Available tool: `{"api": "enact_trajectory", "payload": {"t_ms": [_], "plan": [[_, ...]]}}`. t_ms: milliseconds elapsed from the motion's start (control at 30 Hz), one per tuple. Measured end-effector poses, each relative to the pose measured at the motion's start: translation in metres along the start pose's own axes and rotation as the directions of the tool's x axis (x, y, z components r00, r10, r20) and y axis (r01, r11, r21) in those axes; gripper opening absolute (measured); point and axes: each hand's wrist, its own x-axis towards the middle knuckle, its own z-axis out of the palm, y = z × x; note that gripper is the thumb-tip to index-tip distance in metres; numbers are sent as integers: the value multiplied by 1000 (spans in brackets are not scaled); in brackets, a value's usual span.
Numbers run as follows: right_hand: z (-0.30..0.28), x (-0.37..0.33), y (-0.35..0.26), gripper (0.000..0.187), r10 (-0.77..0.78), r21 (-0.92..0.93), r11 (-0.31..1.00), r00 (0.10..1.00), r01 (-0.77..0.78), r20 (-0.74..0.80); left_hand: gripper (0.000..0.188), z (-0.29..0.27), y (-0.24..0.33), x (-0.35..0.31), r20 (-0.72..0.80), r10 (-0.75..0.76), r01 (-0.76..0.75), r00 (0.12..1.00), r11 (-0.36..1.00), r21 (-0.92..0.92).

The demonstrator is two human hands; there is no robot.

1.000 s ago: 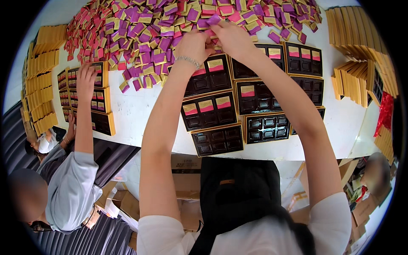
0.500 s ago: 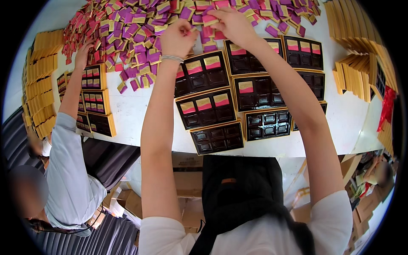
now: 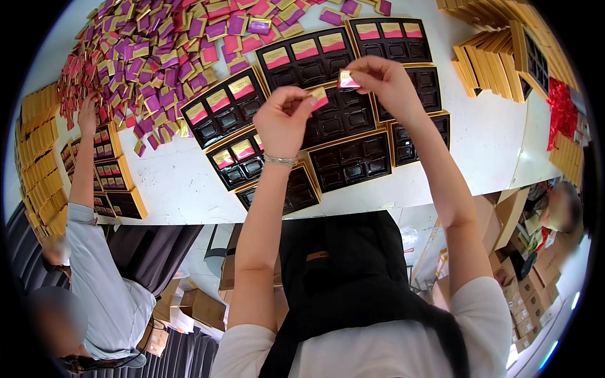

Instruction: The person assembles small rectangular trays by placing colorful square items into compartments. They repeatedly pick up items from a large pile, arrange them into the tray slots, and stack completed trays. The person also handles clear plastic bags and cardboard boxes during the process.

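Both my hands are over a group of black six-cell trays in gold-edged boxes. My left hand point(image 3: 280, 123) pinches a gold-and-pink wrapped chocolate point(image 3: 319, 96) between thumb and fingers, above the middle tray point(image 3: 337, 123). Just right of it, my right hand point(image 3: 391, 85) pinches another wrapped chocolate point(image 3: 347, 79), its foil catching the light. The far middle tray point(image 3: 302, 74), the far right tray point(image 3: 394, 49) and the left tray point(image 3: 220, 129) each hold three chocolates in their far row. The near middle tray point(image 3: 350, 162) shows bare cells. My left hand and forearm partly cover trays beneath them.
A heap of purple, pink and gold wrapped chocolates point(image 3: 157, 69) spreads over the far left. At left, a co-worker's hand point(image 3: 88, 116) reaches to the heap beside other filled trays point(image 3: 113, 173). Gold box stacks point(image 3: 41, 157) line the left edge; more gold boxes point(image 3: 488, 66) stand right.
My view has shifted, and the heap and trays now sit further left. Both hands have come back from the heap to above the trays, each with a wrapped chocolate in its fingers.
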Motion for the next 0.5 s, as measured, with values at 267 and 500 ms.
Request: {"api": "enact_trajectory", "payload": {"t_ms": [267,500], "plan": [[23,-27,34,26,-449,-644,726,876,242,-177,24,23,-15,-15,219,494,-481,842,501,719],[35,-60,48,57,-448,-789,503,887,353,111,60,23,-20,-43,524,266,-584,809,266,767]]}}
